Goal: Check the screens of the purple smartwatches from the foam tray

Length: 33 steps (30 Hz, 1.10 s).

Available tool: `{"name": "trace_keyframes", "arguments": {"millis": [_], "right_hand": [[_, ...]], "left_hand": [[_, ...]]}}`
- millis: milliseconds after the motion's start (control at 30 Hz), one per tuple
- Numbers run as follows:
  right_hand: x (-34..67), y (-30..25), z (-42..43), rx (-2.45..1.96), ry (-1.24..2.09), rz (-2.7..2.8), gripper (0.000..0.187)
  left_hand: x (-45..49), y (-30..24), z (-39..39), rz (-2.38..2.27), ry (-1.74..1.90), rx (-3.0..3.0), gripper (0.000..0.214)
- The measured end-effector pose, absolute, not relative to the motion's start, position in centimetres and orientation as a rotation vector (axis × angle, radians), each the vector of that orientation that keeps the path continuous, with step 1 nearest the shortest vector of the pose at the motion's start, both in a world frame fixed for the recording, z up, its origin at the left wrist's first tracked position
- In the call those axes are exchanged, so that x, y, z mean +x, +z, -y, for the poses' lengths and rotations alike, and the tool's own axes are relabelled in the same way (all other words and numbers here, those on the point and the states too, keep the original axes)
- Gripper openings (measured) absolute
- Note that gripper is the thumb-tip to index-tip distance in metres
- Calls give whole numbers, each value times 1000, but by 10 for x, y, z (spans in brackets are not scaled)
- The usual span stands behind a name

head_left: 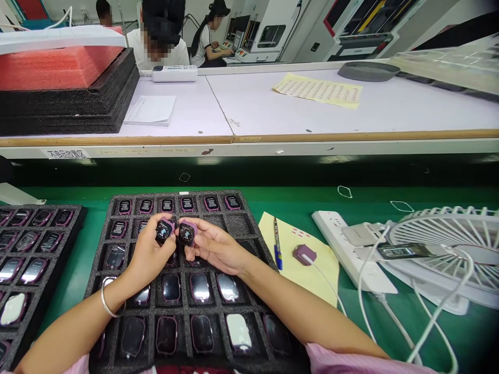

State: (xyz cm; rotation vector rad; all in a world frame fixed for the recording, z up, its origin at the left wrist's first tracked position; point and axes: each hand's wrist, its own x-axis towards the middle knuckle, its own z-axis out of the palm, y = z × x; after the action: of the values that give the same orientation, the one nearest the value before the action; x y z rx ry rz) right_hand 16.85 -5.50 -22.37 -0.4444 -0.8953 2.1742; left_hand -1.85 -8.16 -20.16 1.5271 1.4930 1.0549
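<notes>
My left hand [150, 246] is closed around a purple smartwatch body [164, 230] with a lit screen. Beside it, my right hand [212, 244] pinches a second purple watch body [187, 233], its dark screen also showing a small light figure. The two watches are held close together, faces toward me. Both hands hover over a black foam tray [183, 307] divided into square compartments. Purple-edged watches sit in many of these; those in the far row show lit text, while nearer ones have dark or reflective screens. My forearms and hands hide some compartments.
Another watch tray [70, 249] lies at left. To the right are a yellow sheet [288, 291], a pen [277, 244], a purple cabled block [304, 254], a power strip [353, 249] and a white fan [448, 249]. A raised shelf [249, 114] runs behind; people sit beyond.
</notes>
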Motion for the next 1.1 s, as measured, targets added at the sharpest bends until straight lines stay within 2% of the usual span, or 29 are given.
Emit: {"name": "trace_keyframes", "arguments": {"millis": [167,833,1100], "right_hand": [[170,-222,55,-400,2183,898,49],[170,-222,56,-453,2144,923,55],[170,-222,56,-422,2139,923,52]], "left_hand": [[-18,-201,83,-1487,1034,1502,38],[-17,-199,84,-1547,1065,1561,38],[-17,-198,85,-1546,1057,1572,39]]}}
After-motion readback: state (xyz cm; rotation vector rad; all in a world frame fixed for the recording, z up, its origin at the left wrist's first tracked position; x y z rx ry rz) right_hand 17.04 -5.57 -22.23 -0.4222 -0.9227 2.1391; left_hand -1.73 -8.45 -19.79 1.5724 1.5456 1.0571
